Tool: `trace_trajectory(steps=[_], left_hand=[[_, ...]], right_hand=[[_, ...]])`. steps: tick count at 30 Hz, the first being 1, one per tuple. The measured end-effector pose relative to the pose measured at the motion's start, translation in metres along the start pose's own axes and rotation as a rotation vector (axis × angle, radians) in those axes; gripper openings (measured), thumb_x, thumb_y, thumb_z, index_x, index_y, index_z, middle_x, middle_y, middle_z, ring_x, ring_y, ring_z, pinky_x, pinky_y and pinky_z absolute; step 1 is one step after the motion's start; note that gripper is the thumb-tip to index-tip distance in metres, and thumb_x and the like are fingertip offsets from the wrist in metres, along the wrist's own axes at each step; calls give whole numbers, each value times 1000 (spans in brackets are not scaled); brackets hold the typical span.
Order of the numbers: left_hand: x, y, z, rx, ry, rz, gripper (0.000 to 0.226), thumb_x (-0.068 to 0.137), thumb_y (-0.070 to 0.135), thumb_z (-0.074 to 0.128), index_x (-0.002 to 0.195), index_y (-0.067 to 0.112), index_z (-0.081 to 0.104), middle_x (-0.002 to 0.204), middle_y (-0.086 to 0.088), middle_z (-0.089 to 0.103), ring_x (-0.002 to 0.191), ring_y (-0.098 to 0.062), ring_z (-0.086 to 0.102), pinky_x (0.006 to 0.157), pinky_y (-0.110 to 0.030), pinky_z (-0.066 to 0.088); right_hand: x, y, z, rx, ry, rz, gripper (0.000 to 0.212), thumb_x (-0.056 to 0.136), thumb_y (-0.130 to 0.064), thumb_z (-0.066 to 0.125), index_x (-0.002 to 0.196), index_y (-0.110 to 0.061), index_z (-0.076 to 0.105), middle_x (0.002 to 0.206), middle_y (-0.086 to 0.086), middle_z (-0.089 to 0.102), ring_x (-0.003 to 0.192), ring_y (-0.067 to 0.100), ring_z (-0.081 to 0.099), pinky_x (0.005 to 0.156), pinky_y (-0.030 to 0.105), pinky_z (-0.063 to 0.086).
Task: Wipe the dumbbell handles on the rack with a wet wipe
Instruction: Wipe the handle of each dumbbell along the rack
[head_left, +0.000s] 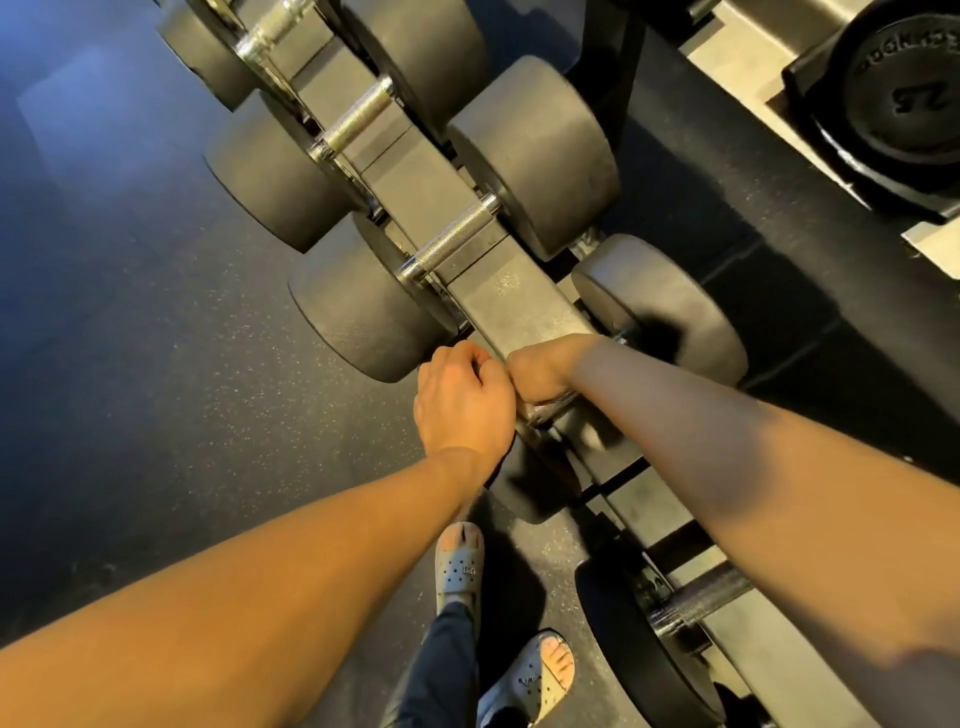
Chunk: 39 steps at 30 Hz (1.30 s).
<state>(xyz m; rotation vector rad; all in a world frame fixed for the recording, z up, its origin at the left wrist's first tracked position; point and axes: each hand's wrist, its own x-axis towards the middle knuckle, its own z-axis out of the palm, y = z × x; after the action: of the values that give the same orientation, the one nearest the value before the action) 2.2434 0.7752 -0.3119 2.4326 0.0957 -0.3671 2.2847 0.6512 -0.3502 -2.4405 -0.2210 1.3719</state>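
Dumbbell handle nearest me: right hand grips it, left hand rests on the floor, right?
Not quite. In the head view the right hand grips the dumbbell handle, but the left hand is not on the floor: it is up at the rack, fingers curled, right beside the right hand.

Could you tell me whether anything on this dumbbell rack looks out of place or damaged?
Nothing stands out. The dumbbells sit evenly in the rack, and the floor shows no spill. The right hand grips the nearest handle; the left hand is curled beside it. No wipe is visible.
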Motion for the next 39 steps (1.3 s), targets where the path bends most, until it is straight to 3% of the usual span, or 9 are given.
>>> trace_trajectory(steps=[9,12,14,19,22,27,32,36,39], left_hand=[[0,-1,2,28,2,-6,21,97,25,42,94,20,62,101,6,56,101,-21,53,86,-43,47],[0,-1,2,48,9,10,23,97,25,41,95,19,62,100,5,55,100,-22,53,84,-42,46],[1,-2,2,52,5,12,24,97,25,39,95,17,63,99,3,56,99,-23,53,81,-40,44],[3,-6,6,47,22,16,25,96,27,39,89,16,61,95,-1,60,95,-27,54,73,-36,39],[4,-5,6,46,25,6,25,97,27,40,90,18,61,95,1,58,96,-25,54,77,-39,44],[4,-5,7,62,32,20,26,98,30,39,94,20,63,98,2,59,97,-24,55,80,-41,48],[5,-7,8,61,28,26,26,98,32,38,95,24,62,98,3,59,97,-23,56,84,-44,51],[5,-8,8,56,26,28,25,99,31,38,96,25,61,100,3,60,97,-23,57,84,-43,51],[6,-9,8,52,26,28,26,99,31,38,97,24,62,101,1,60,97,-24,57,83,-43,51]], right_hand=[[-49,18,108,-193,1150,-162,12,83,-8,63,90,-14,71,86,4,67,85,24,62,82,38,48],[-68,4,127,298,1281,56,15,84,-6,77,85,-19,70,80,-5,65,76,2,59,68,13,45],[-72,-3,123,816,1227,268,22,96,-12,67,80,-26,63,76,-15,60,73,-7,58,60,4,43],[-36,-4,106,1981,880,486,29,96,10,47,109,-4,68,91,13,65,80,25,66,66,31,61],[-23,-3,101,1686,778,620,27,103,-15,52,127,-7,60,124,14,60,119,29,60,96,31,53],[-30,-3,105,1935,728,431,29,90,11,50,74,-10,62,76,9,63,65,19,57,68,29,54],[-44,-11,115,1834,623,255,16,88,0,70,90,-15,74,94,6,73,94,21,66,88,34,54],[-47,-3,113,1905,646,257,29,86,11,68,68,-12,67,75,10,64,66,19,59,58,27,49],[-56,20,104,2292,788,174,16,90,14,57,85,-1,60,79,9,59,72,19,60,57,22,53]])
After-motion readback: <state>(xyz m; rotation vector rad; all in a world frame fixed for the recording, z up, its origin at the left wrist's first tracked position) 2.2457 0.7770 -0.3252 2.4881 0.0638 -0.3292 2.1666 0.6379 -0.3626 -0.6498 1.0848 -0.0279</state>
